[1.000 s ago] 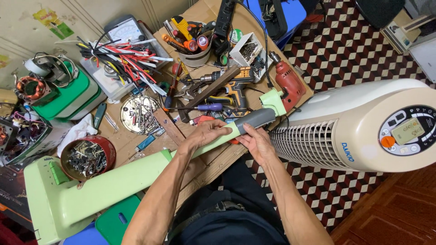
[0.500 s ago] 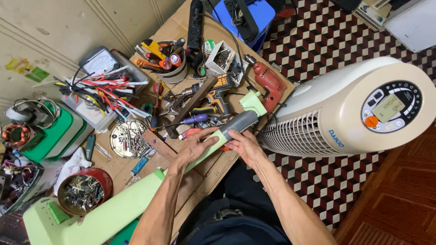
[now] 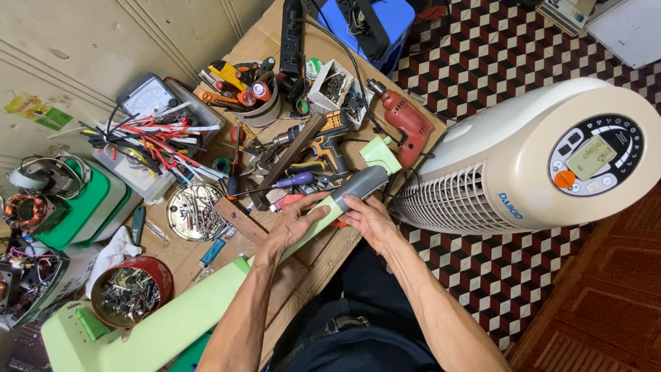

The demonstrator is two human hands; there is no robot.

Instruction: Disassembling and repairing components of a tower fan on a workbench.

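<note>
A long pale green fan housing [image 3: 172, 324] runs diagonally from the lower left of the frame up to the centre, lying across a cluttered wooden workbench [image 3: 323, 258], and both hands meet on its upper end. The left hand [image 3: 292, 224] lies flat over the green shaft with its fingers stretched along it toward the grey sleeve [image 3: 359, 184] that caps the narrow end. The right hand [image 3: 368, 219] comes in from the other side, fingers curled around the shaft just below that grey part, thumb on top. Just above the sleeve, a small green bracket [image 3: 380, 153] sits beside a red electric drill [image 3: 406, 120]. Left of the hands lie a purple-handled screwdriver [image 3: 292, 180] and a round metal tin of screws [image 3: 194, 210]; a red bowl of small hardware [image 3: 131, 293] stands at the lower left beside the housing. At the right of the frame a cream tower fan [image 3: 523, 162] lies on the chequered floor [image 3: 496, 55], close to the bench edge.
</note>
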